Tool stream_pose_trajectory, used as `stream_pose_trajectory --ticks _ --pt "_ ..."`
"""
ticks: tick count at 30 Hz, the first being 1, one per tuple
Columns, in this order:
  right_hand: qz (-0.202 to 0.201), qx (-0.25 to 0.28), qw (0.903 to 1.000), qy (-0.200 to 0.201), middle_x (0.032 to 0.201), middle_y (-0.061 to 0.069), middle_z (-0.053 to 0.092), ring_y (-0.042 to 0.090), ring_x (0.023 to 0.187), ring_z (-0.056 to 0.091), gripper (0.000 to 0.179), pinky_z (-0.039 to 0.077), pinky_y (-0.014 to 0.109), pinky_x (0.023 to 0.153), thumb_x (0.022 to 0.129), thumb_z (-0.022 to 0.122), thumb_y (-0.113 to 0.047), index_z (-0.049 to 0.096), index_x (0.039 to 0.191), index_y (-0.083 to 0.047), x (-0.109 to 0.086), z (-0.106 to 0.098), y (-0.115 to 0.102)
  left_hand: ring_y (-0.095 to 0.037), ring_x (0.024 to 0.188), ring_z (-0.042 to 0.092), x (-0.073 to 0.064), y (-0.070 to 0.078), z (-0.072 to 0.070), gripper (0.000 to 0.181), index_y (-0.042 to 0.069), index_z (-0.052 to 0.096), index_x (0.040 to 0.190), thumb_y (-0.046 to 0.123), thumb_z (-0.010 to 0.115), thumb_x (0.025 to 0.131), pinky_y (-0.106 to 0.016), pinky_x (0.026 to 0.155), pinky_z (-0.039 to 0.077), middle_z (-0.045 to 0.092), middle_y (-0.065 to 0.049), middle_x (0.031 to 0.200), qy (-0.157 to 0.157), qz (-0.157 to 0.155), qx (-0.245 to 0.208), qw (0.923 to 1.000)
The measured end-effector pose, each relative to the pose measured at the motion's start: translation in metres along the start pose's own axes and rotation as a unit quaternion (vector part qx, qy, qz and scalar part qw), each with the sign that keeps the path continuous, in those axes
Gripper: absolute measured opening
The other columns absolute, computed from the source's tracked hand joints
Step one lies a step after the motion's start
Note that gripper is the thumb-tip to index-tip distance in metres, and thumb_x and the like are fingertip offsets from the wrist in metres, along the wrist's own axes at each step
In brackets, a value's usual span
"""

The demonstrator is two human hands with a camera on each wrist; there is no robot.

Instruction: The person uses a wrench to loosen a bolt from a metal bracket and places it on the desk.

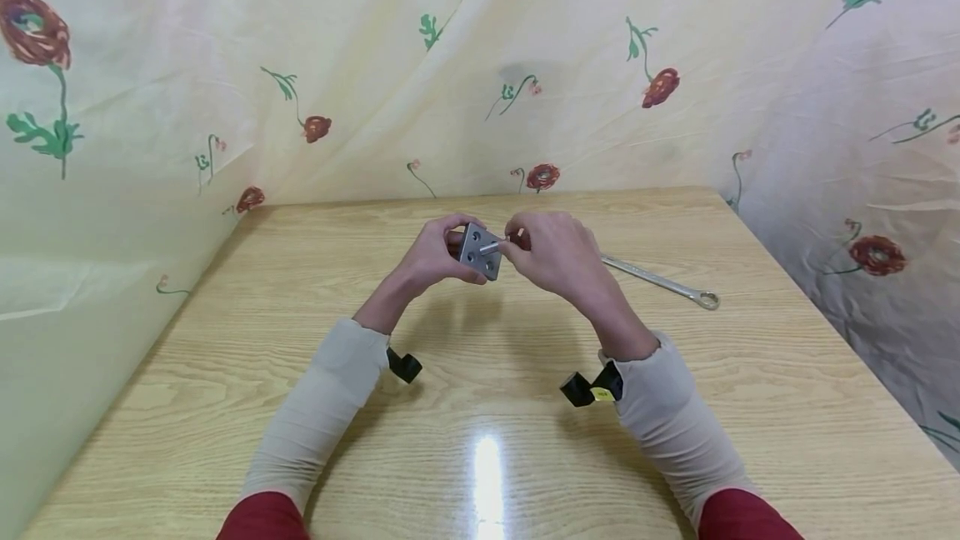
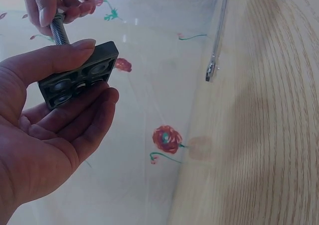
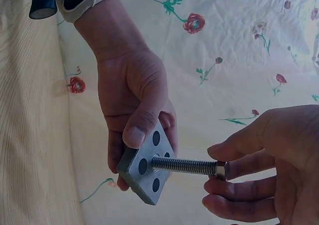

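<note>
My left hand (image 1: 433,255) grips a small grey square plate (image 3: 144,184) by its edges, thumb on one side and fingers on the other, above the table. Round holes dot the plate's face; its other side, in the left wrist view, shows wider recesses. A threaded bolt (image 3: 184,166) stands out from the middle of that face, its tip at the central hole. The thumb and fingers of my right hand (image 1: 557,252) pinch the bolt at its head (image 3: 221,170). In the left wrist view, the left thumb covers part of the plate beside the bolt.
A combination wrench (image 1: 656,278) lies on the wooden table (image 1: 225,390), right of the hands, one end hidden behind the right hand. Flower-patterned cloth (image 1: 390,98) hangs behind and along the sides. Black wrist cameras (image 1: 577,390) stick out from both sleeves.
</note>
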State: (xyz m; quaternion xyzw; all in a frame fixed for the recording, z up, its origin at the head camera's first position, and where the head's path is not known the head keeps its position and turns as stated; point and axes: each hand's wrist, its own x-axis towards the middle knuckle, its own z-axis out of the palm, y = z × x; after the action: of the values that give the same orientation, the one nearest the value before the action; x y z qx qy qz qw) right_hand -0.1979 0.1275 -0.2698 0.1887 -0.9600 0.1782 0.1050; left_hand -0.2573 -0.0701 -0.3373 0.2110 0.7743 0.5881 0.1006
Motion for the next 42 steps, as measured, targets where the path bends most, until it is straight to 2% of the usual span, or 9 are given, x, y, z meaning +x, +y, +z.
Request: stream_pose_trajectory --ticks 10,15,26,29,32,35,38,40,42 --pt "-0.033 0.002 0.9983 0.048 0.086 0.003 0.07 0.019 0.074 0.06 0.021 0.044 0.03 0.06 0.079 0.064 -0.008 0.075 0.096 -0.015 -0.001 0.003 -0.002 -0.025 0.095 0.068 0.0 0.0 0.001 0.067 0.011 0.055 0.124 -0.004 0.083 0.065 -0.034 0.082 0.056 0.069 -0.021 0.115 0.002 0.0 -0.011 0.9999" --pt "-0.048 0.025 0.9953 0.08 0.087 0.005 0.07 0.021 0.076 0.062 0.022 0.047 0.034 0.063 0.075 0.066 -0.001 0.075 0.092 -0.01 -0.001 0.008 -0.003 -0.024 0.095 0.068 0.0 0.001 0.0 0.067 0.011 0.055 0.124 -0.004 0.083 0.065 -0.034 0.082 0.056 0.069 -0.021 0.115 0.002 -0.001 -0.012 0.9999" --pt "-0.118 0.079 0.9773 0.157 0.084 0.011 0.068 0.023 0.073 0.062 0.031 0.049 0.033 0.062 0.065 0.051 0.02 0.073 0.073 0.0 0.006 0.021 -0.003 -0.024 0.094 0.067 0.0 0.002 -0.001 0.066 0.011 0.055 0.124 -0.004 0.082 0.065 -0.031 0.081 0.055 0.069 -0.022 0.114 0.002 0.001 -0.02 0.9998" --pt "-0.141 0.082 0.9733 0.161 0.084 0.012 0.067 0.025 0.076 0.063 0.032 0.052 0.034 0.064 0.067 0.049 0.022 0.073 0.072 0.001 0.006 0.022 -0.002 -0.024 0.094 0.067 0.0 0.001 -0.001 0.066 0.01 0.055 0.123 -0.005 0.082 0.066 -0.031 0.081 0.056 0.069 -0.023 0.114 0.002 0.004 -0.026 0.9997" --pt "-0.151 0.075 0.9764 0.134 0.091 0.013 0.066 0.026 0.08 0.062 0.036 0.052 0.035 0.067 0.068 0.049 0.023 0.073 0.08 -0.001 0.006 0.021 -0.001 -0.023 0.093 0.068 0.0 0.001 -0.002 0.066 0.01 0.054 0.123 -0.006 0.081 0.066 -0.031 0.081 0.056 0.069 -0.023 0.114 0.003 0.003 -0.027 0.9996" --pt "-0.142 0.049 0.9845 0.09 0.109 0.014 0.063 0.027 0.089 0.059 0.04 0.05 0.039 0.074 0.07 0.056 0.015 0.07 0.101 -0.004 0.006 0.018 -0.001 -0.023 0.093 0.068 0.0 0.0 -0.002 0.067 0.009 0.054 0.124 -0.006 0.081 0.066 -0.032 0.08 0.057 0.069 -0.024 0.114 0.002 0.002 -0.026 0.9997" --pt "-0.11 0.029 0.9919 0.056 0.129 0.015 0.054 0.028 0.096 0.058 0.049 0.049 0.044 0.081 0.077 0.072 -0.008 0.058 0.124 -0.009 0.006 0.014 -0.001 -0.023 0.093 0.069 0.001 0.0 -0.002 0.066 0.008 0.054 0.125 -0.007 0.081 0.066 -0.033 0.079 0.057 0.068 -0.024 0.115 0.001 0.002 -0.028 0.9996" --pt "-0.069 0.033 0.9961 0.042 0.134 0.015 0.052 0.029 0.1 0.06 0.061 0.049 0.046 0.085 0.082 0.076 -0.031 0.05 0.133 -0.01 0.005 0.012 -0.001 -0.024 0.093 0.069 0.001 -0.001 -0.002 0.066 0.008 0.054 0.124 -0.006 0.081 0.066 -0.034 0.079 0.058 0.069 -0.024 0.114 0.001 0.003 -0.026 0.9997" --pt "-0.021 0.036 0.9987 0.031 0.127 0.013 0.059 0.027 0.095 0.063 0.066 0.051 0.043 0.081 0.087 0.067 -0.048 0.046 0.137 -0.01 0.005 0.01 -0.002 -0.024 0.094 0.069 0.001 -0.001 -0.002 0.065 0.008 0.054 0.124 -0.006 0.082 0.066 -0.034 0.08 0.058 0.069 -0.024 0.114 0.003 0.006 -0.023 0.9997"
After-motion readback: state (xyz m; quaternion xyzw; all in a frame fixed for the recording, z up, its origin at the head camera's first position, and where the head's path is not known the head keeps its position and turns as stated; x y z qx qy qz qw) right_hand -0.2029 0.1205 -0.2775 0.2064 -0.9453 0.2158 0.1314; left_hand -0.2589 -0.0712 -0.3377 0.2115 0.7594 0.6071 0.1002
